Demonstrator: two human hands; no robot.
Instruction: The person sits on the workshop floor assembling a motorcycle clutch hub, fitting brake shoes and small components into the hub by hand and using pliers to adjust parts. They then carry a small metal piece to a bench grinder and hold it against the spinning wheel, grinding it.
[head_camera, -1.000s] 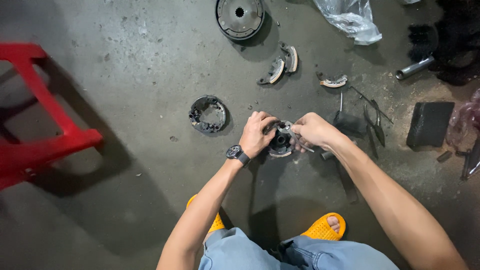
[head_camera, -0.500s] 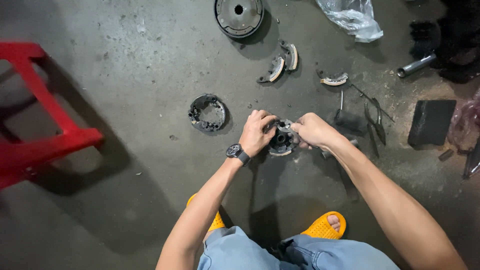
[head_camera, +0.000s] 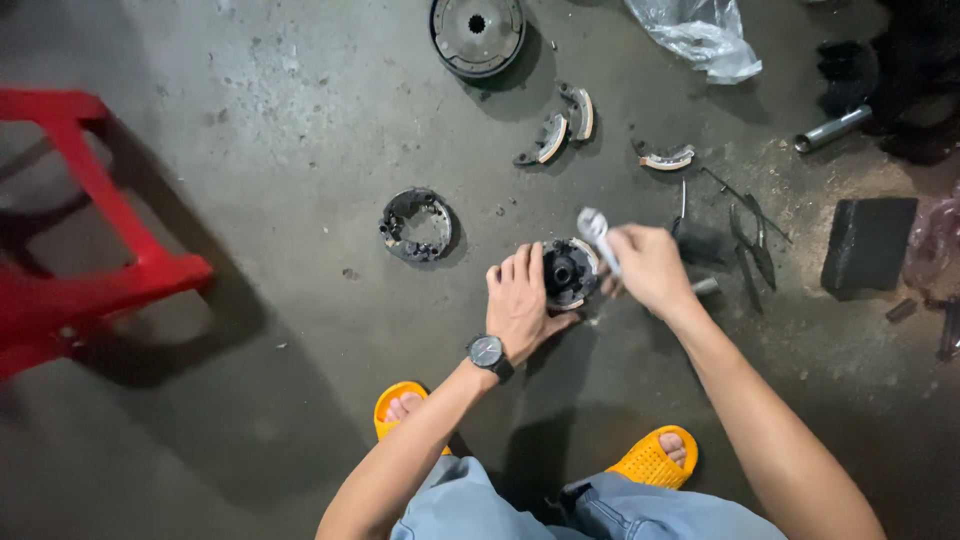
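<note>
I squat over a grey concrete floor. My left hand (head_camera: 520, 300), with a black watch on the wrist, presses against the left side of a round dark metal clutch part (head_camera: 568, 272) that rests on the floor. My right hand (head_camera: 650, 268) grips a silver wrench (head_camera: 594, 232) whose head points up and left, just above that part. A second round metal part (head_camera: 416, 224) with inner lugs lies apart to the left.
A large round drum (head_camera: 477, 35) lies at the top. Curved brake-shoe pieces (head_camera: 560, 125) and another (head_camera: 666, 158) lie near it. Pliers (head_camera: 748, 235), a black block (head_camera: 865, 243), a metal tube (head_camera: 832, 128) and a plastic bag (head_camera: 700, 38) sit right. A red stool (head_camera: 90, 240) stands left.
My right hand has lifted off the round part and now holds the wrench clear above it. My left hand has shifted to the part's left side, uncovering it.
</note>
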